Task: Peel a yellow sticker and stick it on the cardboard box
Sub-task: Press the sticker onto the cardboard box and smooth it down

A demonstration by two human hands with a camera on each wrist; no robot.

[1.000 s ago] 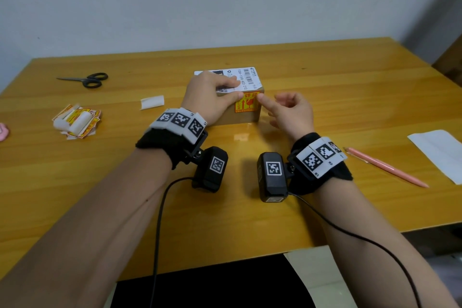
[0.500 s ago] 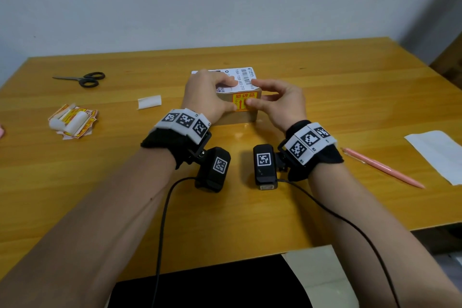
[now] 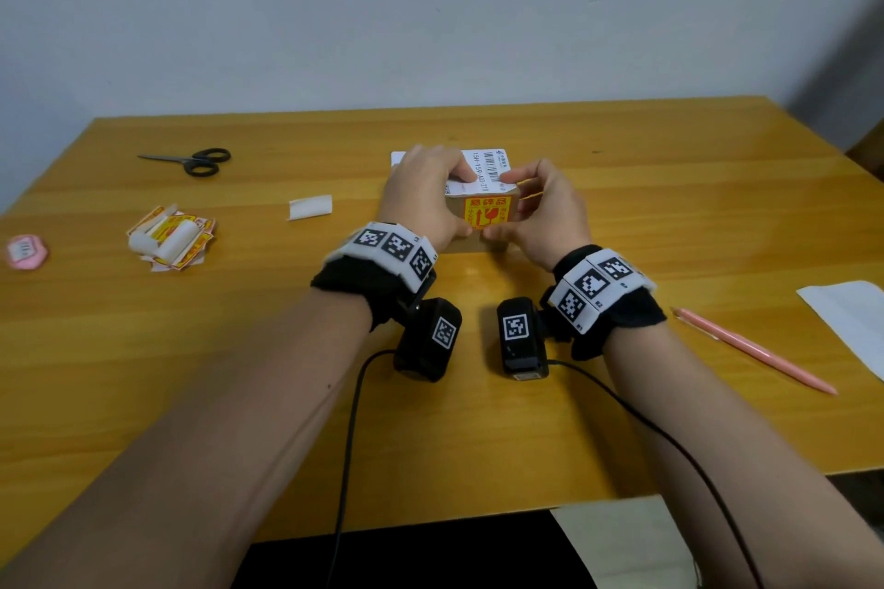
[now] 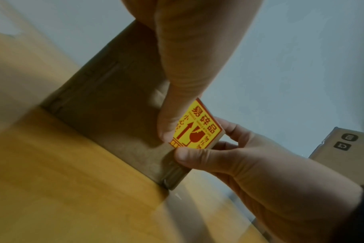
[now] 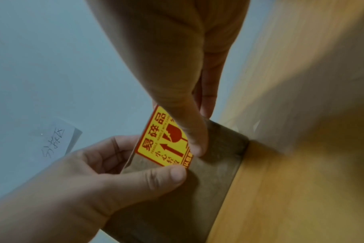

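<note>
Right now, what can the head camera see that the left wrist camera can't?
Only the head view shows the scissors, the pink pen and the box's white barcode label. Only the left wrist view shows another brown carton in the background. Both show the yellow sticker on the cardboard box, gripped by the left hand and right hand.

The brown box [image 3: 471,240] sits on the bench [image 3: 287,349]; the yellow sticker [image 3: 485,213], printed in red, lies flat on its near side.
</note>
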